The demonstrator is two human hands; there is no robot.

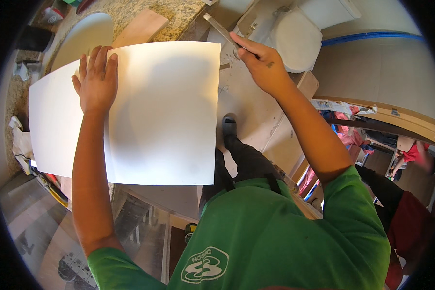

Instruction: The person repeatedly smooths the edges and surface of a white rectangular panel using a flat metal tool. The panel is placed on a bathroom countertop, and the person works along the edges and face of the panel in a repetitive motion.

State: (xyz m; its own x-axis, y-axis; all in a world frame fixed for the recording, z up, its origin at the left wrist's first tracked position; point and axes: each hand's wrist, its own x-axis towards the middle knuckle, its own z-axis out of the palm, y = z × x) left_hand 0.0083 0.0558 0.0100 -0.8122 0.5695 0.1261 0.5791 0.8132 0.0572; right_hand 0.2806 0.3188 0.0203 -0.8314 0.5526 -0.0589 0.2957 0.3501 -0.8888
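Note:
A large white panel lies partly on a granite counter and juts out past its front edge toward me. My left hand rests on the panel near its far edge, palm down with the fingers spread. Out to the right, beyond the panel's far right corner, my right hand is closed around a long, narrow, flat grey tool. The tool points up and to the left, apart from the panel; its exact kind is unclear.
The speckled granite counter carries a wooden board beside an oval basin. A white toilet stands at far right, near blue tape along the wall. Through an opening at right, a person in red and pink items show.

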